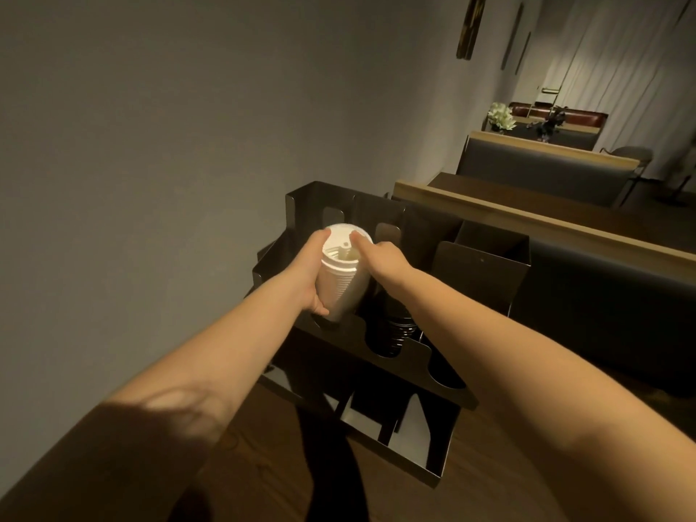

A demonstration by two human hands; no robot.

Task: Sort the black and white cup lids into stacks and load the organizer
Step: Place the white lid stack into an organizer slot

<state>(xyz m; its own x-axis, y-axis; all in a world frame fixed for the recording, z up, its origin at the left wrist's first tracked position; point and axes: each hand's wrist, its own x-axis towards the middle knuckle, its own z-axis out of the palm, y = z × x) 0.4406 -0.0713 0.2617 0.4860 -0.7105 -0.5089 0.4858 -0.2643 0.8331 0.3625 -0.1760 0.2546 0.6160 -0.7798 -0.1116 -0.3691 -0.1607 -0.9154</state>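
A tall stack of white cup lids (344, 275) stands tilted over the left slot of the black organizer (444, 374). My left hand (314, 271) grips the stack from its left side, thumb under its lower end and fingers reaching the top lid. My right hand (380, 254) touches the top lid with straight fingers from the right. In the middle slot sits a stack of black lids (399, 329), dark and partly hidden behind my right wrist.
The organizer stands on a dark wooden table (489, 476) against a grey wall (150, 145). Its right round slot (446, 374) and its front compartments (406, 431) look dark. Booth seats (546, 175) and tables stretch back on the right.
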